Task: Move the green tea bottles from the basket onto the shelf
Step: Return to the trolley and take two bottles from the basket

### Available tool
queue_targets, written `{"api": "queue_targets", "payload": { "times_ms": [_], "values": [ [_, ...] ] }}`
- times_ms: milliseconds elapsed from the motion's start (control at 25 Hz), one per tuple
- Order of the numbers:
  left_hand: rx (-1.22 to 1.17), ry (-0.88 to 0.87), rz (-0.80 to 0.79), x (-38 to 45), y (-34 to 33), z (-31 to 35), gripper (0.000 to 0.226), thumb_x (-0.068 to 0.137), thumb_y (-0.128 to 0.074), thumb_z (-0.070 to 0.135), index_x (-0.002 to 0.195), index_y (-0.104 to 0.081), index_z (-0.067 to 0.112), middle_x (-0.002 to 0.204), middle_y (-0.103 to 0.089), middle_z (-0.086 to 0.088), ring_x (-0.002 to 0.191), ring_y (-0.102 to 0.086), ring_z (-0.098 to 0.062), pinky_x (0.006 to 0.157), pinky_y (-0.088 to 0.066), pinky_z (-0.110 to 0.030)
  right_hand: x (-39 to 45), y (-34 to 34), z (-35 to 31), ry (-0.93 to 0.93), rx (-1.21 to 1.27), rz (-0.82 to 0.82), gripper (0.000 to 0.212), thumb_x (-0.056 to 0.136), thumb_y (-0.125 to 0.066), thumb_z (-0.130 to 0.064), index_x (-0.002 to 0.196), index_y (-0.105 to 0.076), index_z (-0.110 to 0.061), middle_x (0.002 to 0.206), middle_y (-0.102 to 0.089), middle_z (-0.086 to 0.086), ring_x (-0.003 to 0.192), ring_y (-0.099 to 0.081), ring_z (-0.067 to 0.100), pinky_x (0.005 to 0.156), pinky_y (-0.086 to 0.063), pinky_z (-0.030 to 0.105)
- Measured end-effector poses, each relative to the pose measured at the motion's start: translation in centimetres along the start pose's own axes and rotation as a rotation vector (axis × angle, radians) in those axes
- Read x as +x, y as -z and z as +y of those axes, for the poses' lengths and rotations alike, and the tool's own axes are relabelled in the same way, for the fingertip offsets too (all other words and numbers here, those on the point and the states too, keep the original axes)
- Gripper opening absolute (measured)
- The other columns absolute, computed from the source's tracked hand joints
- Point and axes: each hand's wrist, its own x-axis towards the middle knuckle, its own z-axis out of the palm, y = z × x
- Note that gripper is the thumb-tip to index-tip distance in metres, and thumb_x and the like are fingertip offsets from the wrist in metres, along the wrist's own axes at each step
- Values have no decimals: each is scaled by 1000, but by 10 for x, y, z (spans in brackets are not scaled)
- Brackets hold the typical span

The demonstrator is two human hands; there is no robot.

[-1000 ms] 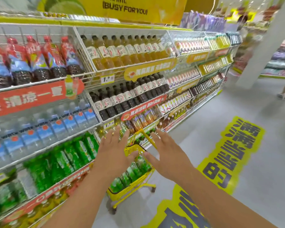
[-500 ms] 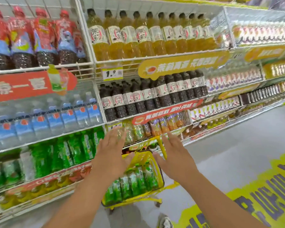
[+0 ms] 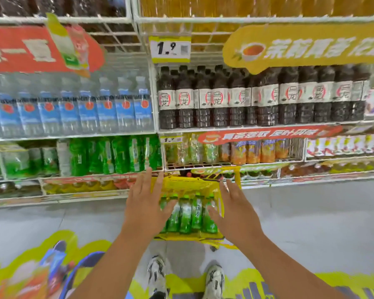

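Neither grip holds anything: left hand and right hand both have fingers spread and straight, palms down, over the yellow basket.

Left hand: sits at the 9 o'clock side of the basket; thumb lies across the tops of the nearest bottles, whether touching cannot be told from this angle. Fingertips reach past the basket's far rim toward the shelf.

Right hand: at the 3 o'clock side of the basket, covering its right wall. Thumb points toward the bottles; contact not clear.

Green tea bottles: lying in a row in the basket, caps toward 12 o'clock, packed side by side between the two hands. About five visible; the outer ones are partly hidden by the hands.

Basket stands on the grey floor, just in front of the shelf. More green bottles stand upright on the shelf at 10 o'clock from the basket, one level below the blue-labelled water bottles. Dark tea bottles fill the level at 12 to 1 o'clock, under a price tag reading 1.9.

White shoes at 6 o'clock, on a yellow floor sticker.

Picture is motion-blurred; label print mostly unreadable.
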Motion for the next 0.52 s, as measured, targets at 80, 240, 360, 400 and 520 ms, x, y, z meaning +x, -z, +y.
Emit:
{"api": "queue_targets", "payload": {
  "times_ms": [80,240,360,400,520],
  "values": [
    [-11,26,-8,9,-29,-13,89,88,-19,75,160,-21,23,168,-9,-12,154,-12,-34,122,-21,-51,19,-23,7,-17,16,-25,84,100,-34,-67,164,-5,-21,172,5,3,158,-2,20,125,-24,38],
    [-15,81,-83,32,-108,-38,90,87,-19,76,161,-13,26,169,0,-7,154,-9,-32,122,-24,-49,64,-88,27,-55,46,-53,87,97,-31,-68,164,-4,-19,172,-2,4,158,-6,21,123,-27,36],
    [-37,135,-125,47,-173,-50,90,86,-24,77,161,-8,31,169,2,-3,154,-11,-30,120,-27,-47,95,-144,45,-116,77,-75,87,97,-35,-67,164,-5,-20,171,-9,4,157,-11,21,120,-31,38],
    [-46,151,-141,53,-198,-55,89,87,-28,77,161,-7,32,169,3,-2,154,-9,-28,120,-27,-46,106,-167,52,-138,75,-87,86,98,-38,-65,164,-6,-20,171,-10,4,156,-12,22,118,-33,39],
    [-84,165,-212,70,-262,-63,89,91,-40,71,161,0,33,169,9,1,155,-1,-25,123,-21,-43,131,-224,71,-241,128,-106,84,98,-43,-63,163,-10,-21,169,-16,3,154,-19,24,114,-38,43]
  ]
}}
